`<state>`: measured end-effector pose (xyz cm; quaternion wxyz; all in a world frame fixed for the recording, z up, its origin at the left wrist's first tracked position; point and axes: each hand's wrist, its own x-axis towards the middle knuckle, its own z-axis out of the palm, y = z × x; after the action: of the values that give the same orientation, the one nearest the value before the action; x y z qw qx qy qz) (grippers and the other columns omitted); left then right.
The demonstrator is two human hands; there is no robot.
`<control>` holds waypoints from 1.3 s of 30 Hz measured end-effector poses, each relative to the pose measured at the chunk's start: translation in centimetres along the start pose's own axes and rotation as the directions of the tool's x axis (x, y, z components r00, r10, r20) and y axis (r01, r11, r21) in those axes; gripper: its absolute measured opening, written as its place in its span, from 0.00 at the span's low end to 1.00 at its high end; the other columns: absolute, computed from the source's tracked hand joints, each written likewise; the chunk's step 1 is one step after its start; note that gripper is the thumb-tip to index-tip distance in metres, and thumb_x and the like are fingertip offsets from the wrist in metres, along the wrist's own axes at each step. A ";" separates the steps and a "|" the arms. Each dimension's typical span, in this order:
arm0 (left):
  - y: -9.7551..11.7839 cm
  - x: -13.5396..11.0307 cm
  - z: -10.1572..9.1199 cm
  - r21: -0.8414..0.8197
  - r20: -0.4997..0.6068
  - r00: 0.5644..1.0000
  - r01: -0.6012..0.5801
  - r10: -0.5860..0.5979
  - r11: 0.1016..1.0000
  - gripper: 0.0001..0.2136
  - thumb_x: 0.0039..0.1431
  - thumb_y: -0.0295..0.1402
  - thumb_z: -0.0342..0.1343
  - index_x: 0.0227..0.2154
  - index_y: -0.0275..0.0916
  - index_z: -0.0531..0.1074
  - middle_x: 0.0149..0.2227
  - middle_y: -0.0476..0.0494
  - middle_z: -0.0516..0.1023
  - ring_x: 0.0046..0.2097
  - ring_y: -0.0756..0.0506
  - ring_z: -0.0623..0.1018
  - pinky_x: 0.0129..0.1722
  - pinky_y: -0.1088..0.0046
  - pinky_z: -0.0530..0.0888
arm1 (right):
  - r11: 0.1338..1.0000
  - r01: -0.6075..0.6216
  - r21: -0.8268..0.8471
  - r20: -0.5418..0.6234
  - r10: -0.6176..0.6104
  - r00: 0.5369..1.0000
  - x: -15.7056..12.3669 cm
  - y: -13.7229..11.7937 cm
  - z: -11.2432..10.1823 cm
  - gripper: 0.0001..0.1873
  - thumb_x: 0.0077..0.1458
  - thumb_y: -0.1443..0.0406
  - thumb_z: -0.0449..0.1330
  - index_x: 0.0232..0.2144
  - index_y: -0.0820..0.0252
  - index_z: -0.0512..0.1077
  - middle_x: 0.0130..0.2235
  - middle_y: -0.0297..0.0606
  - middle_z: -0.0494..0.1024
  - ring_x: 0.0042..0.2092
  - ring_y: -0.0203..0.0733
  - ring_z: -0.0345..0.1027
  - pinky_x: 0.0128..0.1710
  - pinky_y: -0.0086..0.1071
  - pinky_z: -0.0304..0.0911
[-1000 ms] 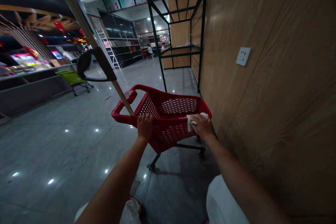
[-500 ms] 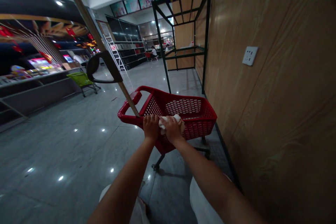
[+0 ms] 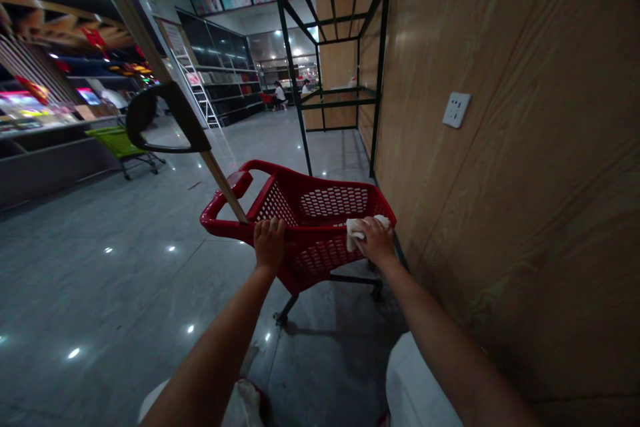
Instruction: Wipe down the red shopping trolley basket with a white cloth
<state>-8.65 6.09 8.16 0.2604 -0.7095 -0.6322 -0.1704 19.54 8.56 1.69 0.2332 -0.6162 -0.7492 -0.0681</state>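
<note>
A red plastic shopping cart (image 3: 320, 213) stands on the grey floor beside a wooden wall. My left hand (image 3: 269, 241) is closed around the near rim of its basket, at the left. My right hand (image 3: 375, 240) presses a white cloth (image 3: 356, 228) against the same rim, near the right corner, with its fingers curled over the cloth. A wooden pole (image 3: 165, 80) with a black handle piece leans out of the cart's left side.
A wood-panelled wall (image 3: 525, 147) with a white socket (image 3: 455, 109) runs close on the right. A dark green metal rack (image 3: 335, 60) stands ahead against it. A green cart (image 3: 120, 143), a ladder (image 3: 197, 90) and shelves lie far left; people sit in the distance.
My right hand slid the cloth left along the rim to my left hand, then back right to the corner. My left hand kept its hold.
</note>
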 end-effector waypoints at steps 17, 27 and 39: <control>0.5 -0.4 0.3 0.030 -0.033 0.997 0.067 -0.066 0.997 0.12 0.61 0.29 0.43 0.39 0.40 0.72 0.39 0.38 0.74 0.45 0.38 0.70 0.53 0.57 0.63 | 0.941 0.147 0.303 -0.007 -0.152 0.988 2.0 -17.5 -0.4 0.23 0.64 0.63 0.44 0.60 0.50 0.59 0.56 0.43 0.67 0.55 0.50 0.55 0.55 0.51 0.43; -0.2 -0.4 0.4 0.002 0.018 1.000 0.017 -0.017 1.000 0.11 0.55 0.37 0.55 0.41 0.41 0.70 0.45 0.38 0.73 0.48 0.36 0.69 0.55 0.55 0.61 | 0.983 0.178 0.054 0.069 -0.181 0.981 1.4 -5.9 0.2 0.25 0.62 0.62 0.49 0.61 0.45 0.58 0.55 0.39 0.68 0.54 0.47 0.57 0.50 0.41 0.47; 0.2 -0.3 0.3 -0.048 0.021 0.998 0.058 -0.057 0.997 0.12 0.53 0.36 0.57 0.40 0.40 0.70 0.44 0.36 0.72 0.48 0.36 0.68 0.56 0.53 0.60 | 0.993 0.076 0.089 0.080 -0.084 0.993 2.1 -4.5 -0.3 0.20 0.62 0.57 0.48 0.54 0.51 0.68 0.50 0.41 0.72 0.50 0.48 0.59 0.48 0.40 0.45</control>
<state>-8.56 5.99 7.70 0.2318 -0.6987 -0.6506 -0.1863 15.09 9.25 3.72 0.2249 -0.5773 -0.7847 -0.0191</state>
